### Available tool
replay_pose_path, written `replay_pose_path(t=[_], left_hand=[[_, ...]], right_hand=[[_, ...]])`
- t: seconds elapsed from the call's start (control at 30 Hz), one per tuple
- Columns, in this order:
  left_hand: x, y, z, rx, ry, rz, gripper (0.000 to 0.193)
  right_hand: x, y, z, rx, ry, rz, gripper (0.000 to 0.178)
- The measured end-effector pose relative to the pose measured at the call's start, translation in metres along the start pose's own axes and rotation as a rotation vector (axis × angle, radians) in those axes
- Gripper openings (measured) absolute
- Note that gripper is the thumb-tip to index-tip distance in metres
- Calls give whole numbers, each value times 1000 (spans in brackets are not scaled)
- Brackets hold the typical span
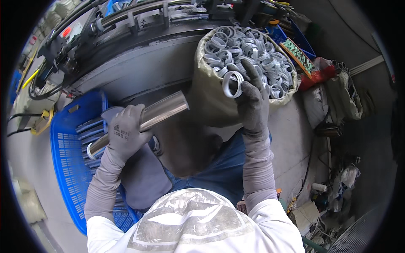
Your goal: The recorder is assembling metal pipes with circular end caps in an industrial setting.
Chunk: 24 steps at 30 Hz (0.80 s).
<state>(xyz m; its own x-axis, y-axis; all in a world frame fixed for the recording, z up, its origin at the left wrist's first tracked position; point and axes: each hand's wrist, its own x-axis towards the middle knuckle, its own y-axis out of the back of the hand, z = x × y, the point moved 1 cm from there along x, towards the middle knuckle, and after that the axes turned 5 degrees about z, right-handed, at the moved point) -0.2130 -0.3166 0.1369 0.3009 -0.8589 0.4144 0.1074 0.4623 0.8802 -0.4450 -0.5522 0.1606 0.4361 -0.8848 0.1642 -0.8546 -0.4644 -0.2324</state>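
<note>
My left hand (128,128), in a grey glove, is wrapped round a shiny metal tube (165,110). The tube slants up to the right, and a white ring (90,151) sits round its lower left end. In my right hand (254,99), gloved too, a whitish threaded ring (232,84) is gripped between thumb and fingers, its opening facing me. That hand is at the near edge of a large sack (211,103) heaped with many similar rings (257,50). A gap separates the held ring from the tube's upper right end.
A blue plastic basket (63,168) on my left holds several metal tubes (90,134). Machinery with rails (139,19) runs across the far side. At right lie a red bag (319,76), a white sack (315,105) and loose cables. A dark grey pad (145,179) lies beside my lap.
</note>
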Motion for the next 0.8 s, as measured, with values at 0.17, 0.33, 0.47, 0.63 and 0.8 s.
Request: replay_pose_path(t=[0.17,0.33,0.47,0.63,0.8], left_hand=[[-1,1,6,12,-66,-6,53],[-5,2,8,22,-106,-48,48],[-8,3,5,24,-80,-52,47],[-6,0,-2,40,-62,-43,47],[-4,1,1,43,-61,-42,48]], right_hand=[[-2,-17,58,111,-35,-204,63],[-9,-52,50,212,-183,-182,47],[-26,-65,44,30,-325,8,24],[-32,-51,52,56,-313,-51,39],[-38,-55,57,41,-169,-106,49]])
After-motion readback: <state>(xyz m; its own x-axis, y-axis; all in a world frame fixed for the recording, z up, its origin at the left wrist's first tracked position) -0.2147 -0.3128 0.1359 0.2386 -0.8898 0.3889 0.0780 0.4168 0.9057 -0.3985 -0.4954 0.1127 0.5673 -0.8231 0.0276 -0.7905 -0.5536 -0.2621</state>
